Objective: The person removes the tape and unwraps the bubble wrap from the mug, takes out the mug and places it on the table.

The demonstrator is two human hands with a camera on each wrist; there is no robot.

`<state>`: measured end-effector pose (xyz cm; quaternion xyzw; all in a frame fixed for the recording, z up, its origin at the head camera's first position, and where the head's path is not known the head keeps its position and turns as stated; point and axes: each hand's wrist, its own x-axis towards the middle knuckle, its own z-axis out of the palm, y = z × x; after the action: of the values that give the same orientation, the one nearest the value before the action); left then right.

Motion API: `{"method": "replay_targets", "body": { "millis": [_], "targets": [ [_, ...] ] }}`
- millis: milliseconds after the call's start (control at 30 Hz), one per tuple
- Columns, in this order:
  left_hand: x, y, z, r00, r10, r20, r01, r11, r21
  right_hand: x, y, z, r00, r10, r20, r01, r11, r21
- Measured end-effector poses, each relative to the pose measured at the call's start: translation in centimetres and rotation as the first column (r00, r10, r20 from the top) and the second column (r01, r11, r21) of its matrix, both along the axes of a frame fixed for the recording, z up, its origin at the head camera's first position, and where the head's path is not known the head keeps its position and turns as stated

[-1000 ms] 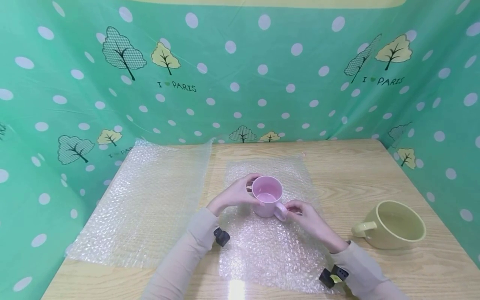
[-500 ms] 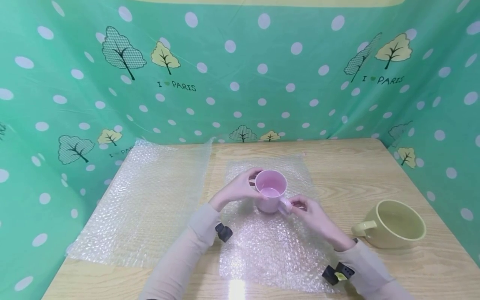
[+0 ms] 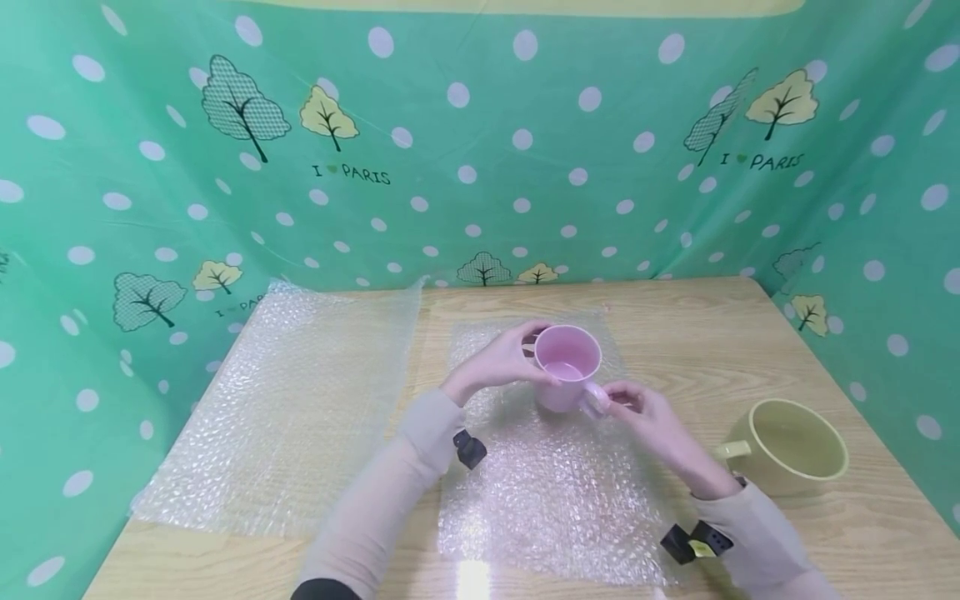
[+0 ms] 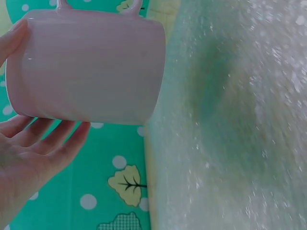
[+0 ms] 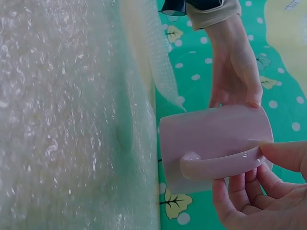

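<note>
While the pink mug [image 3: 566, 367] hangs just above the bubble wrap sheet [image 3: 547, 492], the left hand [image 3: 501, 363] curls round its side and the right hand [image 3: 651, 414] pinches its handle. It looks hard, smooth and breakable, so holding the side and handle seems safest.

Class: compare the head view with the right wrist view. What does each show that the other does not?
Only the head view shows the yellow cup, the wooden table and the spare bubble wrap sheet. Only the right wrist view shows the right hand pinching the handle close up. Both show the pink mug, the left hand and bubble wrap beneath.
</note>
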<state>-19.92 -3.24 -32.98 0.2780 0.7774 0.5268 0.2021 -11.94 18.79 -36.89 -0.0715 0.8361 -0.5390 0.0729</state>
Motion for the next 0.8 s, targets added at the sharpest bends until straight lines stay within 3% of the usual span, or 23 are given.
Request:
{"method": "replay_targets", "body": {
  "millis": [400, 633, 800],
  "targets": [
    [-0.9, 2.5, 0.3, 0.999, -0.05, -0.002, 0.05, 0.998, 0.044, 0.5, 1.9, 0.5, 0.998, -0.06, -0.02, 0.06, 0.998, 0.01],
    [-2.9, 4.5, -2.4, 0.999, -0.042, 0.006, 0.042, 0.995, 0.09, 0.8, 3.0, 0.6, 0.995, -0.082, -0.056, 0.086, 0.995, 0.055],
    [-3.1, 5.5, -2.7, 0.998, -0.059, 0.03, 0.055, 0.992, 0.116, 1.2, 3.7, 0.8, 0.993, -0.103, -0.065, 0.106, 0.993, 0.06]
  ]
}}
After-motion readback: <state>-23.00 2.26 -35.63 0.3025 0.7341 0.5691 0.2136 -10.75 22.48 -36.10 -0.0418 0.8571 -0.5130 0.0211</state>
